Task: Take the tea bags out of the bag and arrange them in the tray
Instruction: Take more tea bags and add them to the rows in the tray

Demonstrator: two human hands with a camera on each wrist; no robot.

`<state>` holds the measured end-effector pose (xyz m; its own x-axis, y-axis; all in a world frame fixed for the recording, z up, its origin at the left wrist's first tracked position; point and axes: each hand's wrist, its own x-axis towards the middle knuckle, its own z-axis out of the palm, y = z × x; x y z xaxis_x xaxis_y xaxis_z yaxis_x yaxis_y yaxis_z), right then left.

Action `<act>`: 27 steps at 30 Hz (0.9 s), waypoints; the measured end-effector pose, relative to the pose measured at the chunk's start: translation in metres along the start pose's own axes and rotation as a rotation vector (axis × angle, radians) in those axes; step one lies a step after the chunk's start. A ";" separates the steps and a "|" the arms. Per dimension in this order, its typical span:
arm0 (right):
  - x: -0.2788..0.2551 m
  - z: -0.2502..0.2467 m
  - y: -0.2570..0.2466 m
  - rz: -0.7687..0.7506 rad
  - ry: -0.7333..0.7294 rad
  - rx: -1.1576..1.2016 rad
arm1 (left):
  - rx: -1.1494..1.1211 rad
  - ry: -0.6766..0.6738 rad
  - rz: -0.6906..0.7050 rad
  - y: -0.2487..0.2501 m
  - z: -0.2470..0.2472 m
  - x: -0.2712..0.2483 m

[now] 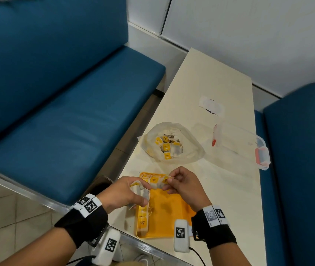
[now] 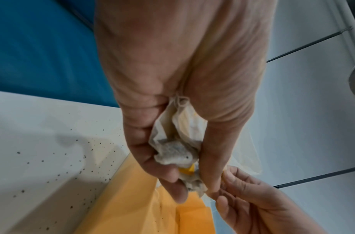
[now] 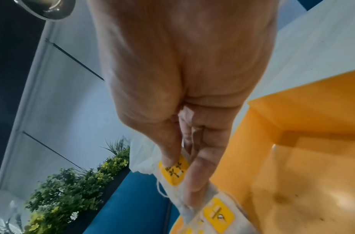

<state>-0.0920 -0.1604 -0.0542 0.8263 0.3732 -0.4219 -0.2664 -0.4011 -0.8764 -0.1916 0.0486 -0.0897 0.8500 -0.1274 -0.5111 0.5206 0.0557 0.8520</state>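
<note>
Bunching between both hands above the shallow orange plastic tray (image 1: 164,214), a cluster of white paper tea bags with yellow tags (image 1: 153,184) is clutched by the left hand (image 1: 125,192), fingers curled round it, while the right hand (image 1: 183,184) pinches one yellow tag. More tea bags line the tray's left edge. Beyond stands the open clear plastic bag (image 1: 172,144) on the cream table (image 1: 220,77).

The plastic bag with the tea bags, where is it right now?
In the head view the plastic bag lies open on the table, just beyond the yellow tray, left of the clear lidded box.
</note>
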 end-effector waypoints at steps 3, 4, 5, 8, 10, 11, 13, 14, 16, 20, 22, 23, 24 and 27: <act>0.003 0.001 0.012 0.053 0.014 -0.025 | -0.003 -0.004 -0.004 0.000 -0.001 0.001; 0.004 0.002 0.017 0.075 0.015 -0.042 | -0.006 -0.005 -0.005 -0.001 -0.001 0.001; 0.006 0.003 0.022 0.097 0.013 -0.068 | -0.005 -0.006 -0.003 -0.001 -0.001 0.001; 0.011 0.009 0.038 0.176 -0.005 -0.137 | -0.006 -0.007 0.002 -0.002 0.000 0.002; 0.015 0.014 0.045 0.211 -0.018 -0.178 | -0.011 -0.006 0.001 -0.002 0.001 0.001; 0.017 0.017 0.047 0.223 -0.023 -0.194 | -0.013 -0.004 -0.001 -0.002 0.001 0.001; 0.021 0.023 0.048 0.235 -0.027 -0.211 | -0.009 -0.004 -0.003 -0.003 0.000 0.001; 0.023 0.026 0.047 0.234 -0.025 -0.223 | -0.003 -0.003 -0.002 -0.003 0.000 0.001; 0.026 0.030 0.047 0.216 0.004 -0.257 | 0.008 0.002 -0.002 -0.004 0.000 0.001; 0.028 0.033 0.049 0.194 0.080 -0.210 | 0.014 -0.006 0.002 -0.003 0.000 -0.001; 0.029 0.034 0.050 0.202 0.111 -0.194 | 0.029 -0.008 0.002 -0.003 0.000 -0.002; 0.031 0.034 0.051 0.207 0.126 -0.189 | 0.033 -0.007 0.001 -0.004 -0.001 -0.002; 0.032 0.034 0.052 0.212 0.138 -0.188 | 0.037 -0.006 -0.001 -0.004 -0.001 -0.002; 0.035 0.038 0.053 0.234 0.180 -0.187 | 0.061 -0.005 -0.004 -0.004 -0.001 -0.003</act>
<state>-0.0956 -0.1371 -0.1241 0.8324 0.1064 -0.5439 -0.3769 -0.6109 -0.6962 -0.1958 0.0495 -0.0921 0.8472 -0.1327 -0.5144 0.5184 -0.0054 0.8551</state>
